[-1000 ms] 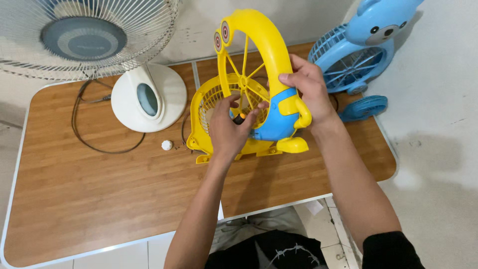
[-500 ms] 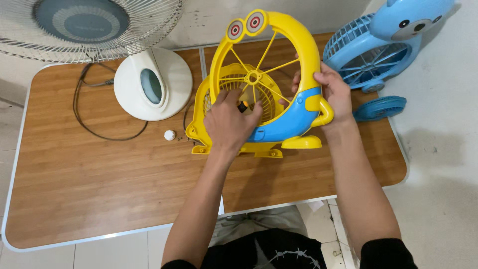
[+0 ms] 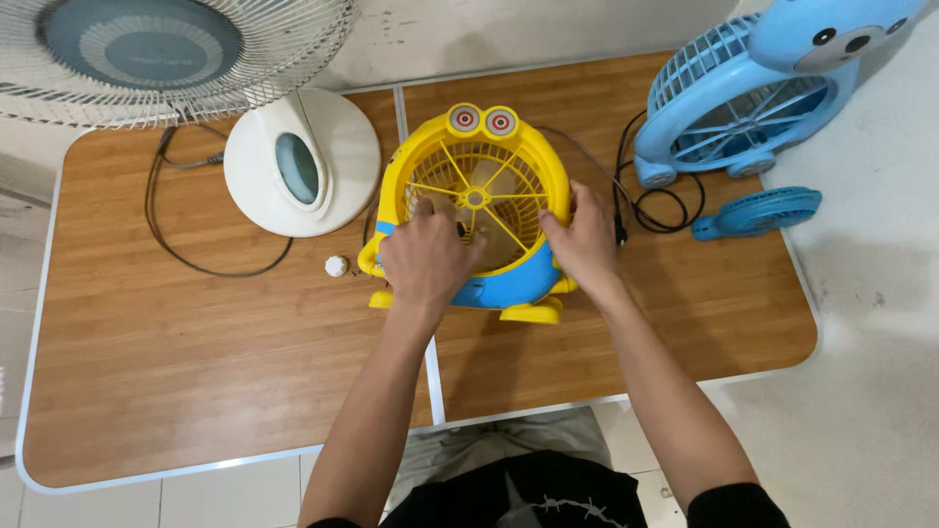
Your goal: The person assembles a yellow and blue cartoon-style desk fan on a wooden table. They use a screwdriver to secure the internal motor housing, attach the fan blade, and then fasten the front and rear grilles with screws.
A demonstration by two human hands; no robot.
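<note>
Standing on the far left of the wooden tabletop (image 3: 196,372) is one white pedestal fan (image 3: 293,161), with one small white knob (image 3: 335,265) near its base. At centre, the left hand (image 3: 423,262) and right hand (image 3: 583,242) each close their grip on the sides of one yellow toy fan (image 3: 476,210), its front grille shut over the blades. Two blue fans sit far right: a bear-shaped one (image 3: 743,93) and a small one (image 3: 758,212).

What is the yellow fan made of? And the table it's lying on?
The yellow fan looks like moulded plastic: smooth, slightly glossy, with thin spokes cast in one solid colour. Both the left hand and the right hand press on it. The table shows wood grain, but its white edge suggests a laminate board, probably not solid wood.
</note>
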